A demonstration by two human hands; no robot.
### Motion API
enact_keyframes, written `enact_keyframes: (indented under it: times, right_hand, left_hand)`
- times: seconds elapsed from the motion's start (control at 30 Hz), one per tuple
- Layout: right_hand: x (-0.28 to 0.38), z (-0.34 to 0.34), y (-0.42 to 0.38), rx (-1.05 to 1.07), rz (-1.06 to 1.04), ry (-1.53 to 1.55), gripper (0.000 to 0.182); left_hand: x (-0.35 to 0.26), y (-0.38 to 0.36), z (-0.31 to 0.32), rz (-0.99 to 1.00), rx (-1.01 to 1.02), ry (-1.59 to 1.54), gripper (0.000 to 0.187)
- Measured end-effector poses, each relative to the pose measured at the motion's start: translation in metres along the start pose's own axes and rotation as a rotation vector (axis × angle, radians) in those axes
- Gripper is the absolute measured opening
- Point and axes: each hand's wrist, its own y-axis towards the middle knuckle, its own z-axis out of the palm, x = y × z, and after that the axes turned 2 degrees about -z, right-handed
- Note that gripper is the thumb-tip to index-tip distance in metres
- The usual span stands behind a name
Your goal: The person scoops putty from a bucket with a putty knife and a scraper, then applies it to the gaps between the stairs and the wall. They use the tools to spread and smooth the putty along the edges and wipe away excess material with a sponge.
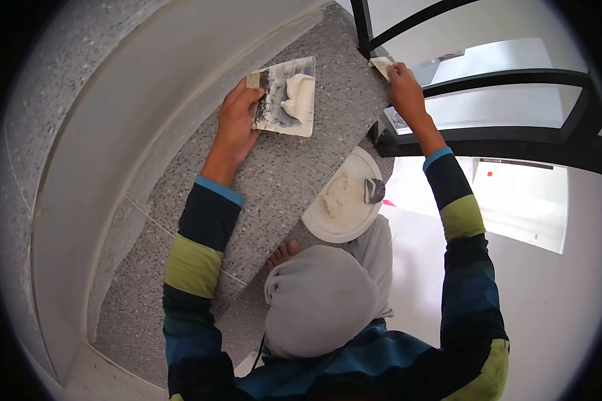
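My left hand (237,117) grips a wide, flat scraper (266,110) by its near edge, thumb on top. A thick smear of white filler (299,97) lies on the far half of its blade, which is held over the speckled grey stair tread (274,174). Off to the right, my right hand (407,93) is closed on a small putty knife (381,65) whose blade is coated whitish. The knife's tip is at the tread's outer edge, close to the foot of a black railing post (362,30).
A round white tub (338,235) holding white filler sits by my knees, with a dark-and-white object (374,191) at its right side. Black railing bars (508,79) run along the right, with a drop beyond. A curved white wall (80,154) bounds the left. My bare foot (285,252) rests below the tread.
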Motion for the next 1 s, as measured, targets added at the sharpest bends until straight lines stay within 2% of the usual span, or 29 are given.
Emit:
enact_keyframes:
  times: [0.1,0.17,0.3,0.33,0.43,0.57,0.67,0.73,0.8,0.87,0.93,1.0]
  right_hand:
    - [-0.004,0.012,-0.002,0.028,-0.097,-0.177,0.016]
    - [-0.005,-0.006,0.008,0.330,-0.127,-0.276,0.013]
    - [-0.010,-0.042,0.028,0.446,-0.230,-0.343,0.011]
    - [-0.010,-0.046,0.029,0.441,-0.236,-0.349,0.011]
    - [-0.014,-0.051,0.033,0.229,-0.242,-0.230,0.013]
    - [-0.012,-0.040,0.031,0.162,-0.227,-0.161,0.023]
    - [-0.012,-0.026,0.026,0.221,-0.197,-0.119,0.023]
    - [-0.010,-0.022,0.017,0.328,-0.286,-0.202,0.025]
    - [-0.022,-0.036,0.025,0.330,-0.335,-0.189,0.019]
    - [-0.026,-0.050,0.034,0.495,-0.437,-0.326,0.019]
    - [-0.025,-0.054,0.034,0.437,-0.434,-0.338,0.020]
    - [-0.018,-0.053,0.034,0.218,-0.348,-0.233,0.020]
  left_hand:
    - [-0.004,-0.003,0.002,-0.025,-0.017,0.024,0.041]
    - [-0.002,-0.003,-0.001,-0.034,-0.012,0.028,0.041]
    - [-0.005,-0.004,0.006,-0.022,-0.025,0.030,0.041]
    - [-0.004,-0.004,0.006,-0.013,-0.024,0.026,0.041]
    - [-0.004,-0.004,0.003,-0.015,-0.023,-0.011,0.041]
    - [-0.005,-0.005,0.004,-0.033,-0.005,-0.019,0.036]
    - [-0.004,-0.002,0.002,-0.032,-0.018,-0.021,0.036]
    - [-0.001,-0.002,-0.002,-0.039,-0.022,-0.011,0.037]
    - [-0.002,-0.001,-0.003,-0.043,-0.001,-0.027,0.038]
    - [-0.003,-0.002,0.001,-0.033,-0.015,-0.052,0.034]
    - [-0.004,-0.001,0.003,-0.021,-0.033,-0.076,0.031]
    - [-0.005,-0.001,0.002,-0.032,0.024,-0.080,0.029]
